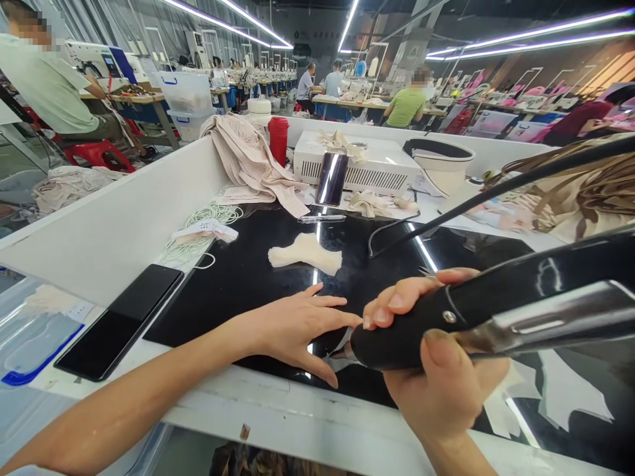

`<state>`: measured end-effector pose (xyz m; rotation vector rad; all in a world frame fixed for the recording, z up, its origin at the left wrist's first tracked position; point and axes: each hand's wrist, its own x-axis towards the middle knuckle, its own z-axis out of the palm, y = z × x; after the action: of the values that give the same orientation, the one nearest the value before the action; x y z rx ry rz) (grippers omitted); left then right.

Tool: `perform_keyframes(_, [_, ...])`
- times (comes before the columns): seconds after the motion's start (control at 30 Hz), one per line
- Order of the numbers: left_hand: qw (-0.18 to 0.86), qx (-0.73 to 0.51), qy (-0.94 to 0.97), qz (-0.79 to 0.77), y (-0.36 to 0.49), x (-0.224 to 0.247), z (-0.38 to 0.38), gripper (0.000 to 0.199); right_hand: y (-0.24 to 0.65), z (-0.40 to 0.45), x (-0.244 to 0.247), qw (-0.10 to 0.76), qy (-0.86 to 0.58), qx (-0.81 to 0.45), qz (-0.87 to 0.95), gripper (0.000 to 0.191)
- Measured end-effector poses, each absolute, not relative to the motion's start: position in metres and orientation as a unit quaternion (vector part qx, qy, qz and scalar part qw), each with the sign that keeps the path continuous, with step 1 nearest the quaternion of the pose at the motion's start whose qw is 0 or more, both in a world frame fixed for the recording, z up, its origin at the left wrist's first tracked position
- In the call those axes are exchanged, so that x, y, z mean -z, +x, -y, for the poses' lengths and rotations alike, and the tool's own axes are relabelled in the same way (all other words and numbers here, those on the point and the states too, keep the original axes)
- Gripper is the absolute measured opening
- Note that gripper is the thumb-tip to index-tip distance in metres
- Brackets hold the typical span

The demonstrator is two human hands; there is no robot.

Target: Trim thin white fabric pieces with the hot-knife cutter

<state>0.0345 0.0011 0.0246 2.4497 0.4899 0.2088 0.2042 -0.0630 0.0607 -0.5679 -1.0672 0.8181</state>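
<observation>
While the right hand [441, 403] is wrapped firmly around a black handheld tool [496, 284] with a metal lever [560, 317], its narrow tip points left, down toward the glossy black board [248, 264]. The left hand [292, 327] grasps nothing that shows; its fingers are spread over the board, just beside that tip, where a sliver of pale material is too hidden to identify. On the far side of the left hand lies a cream pad [307, 252], flat on the board. White cutouts [570, 390] lie at the near right; a dark phone [124, 317] rests at the left. Farther off stand a red bottle [278, 142] and a vented white box [380, 175].
</observation>
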Motion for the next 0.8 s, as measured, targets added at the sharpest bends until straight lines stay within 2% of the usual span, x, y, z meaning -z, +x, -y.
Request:
perform_keyframes(0.13, [0.307, -0.084, 0.93, -0.185, 0.036, -0.025, 0.0, 0.091, 0.203, 0.062, -0.058, 0.738, -0.272, -0.365, 0.498, 0.034])
perform_keyframes(0.23, [0.308, -0.103, 0.927, -0.187, 0.035, -0.025, 0.002, 0.083, 0.206, 0.061, -0.061, 0.734, -0.263, -0.375, 0.502, 0.036])
perform_keyframes(0.4, [0.26, -0.139, 0.939, -0.176, 0.028, -0.026, 0.003, 0.032, 0.22, 0.058, -0.073, 0.762, -0.272, -0.344, 0.477, 0.037])
perform_keyframes(0.5, [0.234, -0.141, 0.946, -0.172, 0.023, -0.026, -0.001, 0.008, 0.233, 0.055, -0.079, 0.779, -0.293, -0.31, 0.459, 0.037])
perform_keyframes(0.67, [0.186, -0.161, 0.951, -0.187, 0.015, -0.028, -0.01, 0.011, 0.246, 0.051, -0.078, 0.783, -0.322, -0.275, 0.455, 0.034])
perform_keyframes(0.8, [0.1, -0.169, 0.951, -0.238, 0.012, -0.026, -0.013, 0.017, 0.244, 0.052, -0.075, 0.782, -0.318, -0.275, 0.461, 0.034])
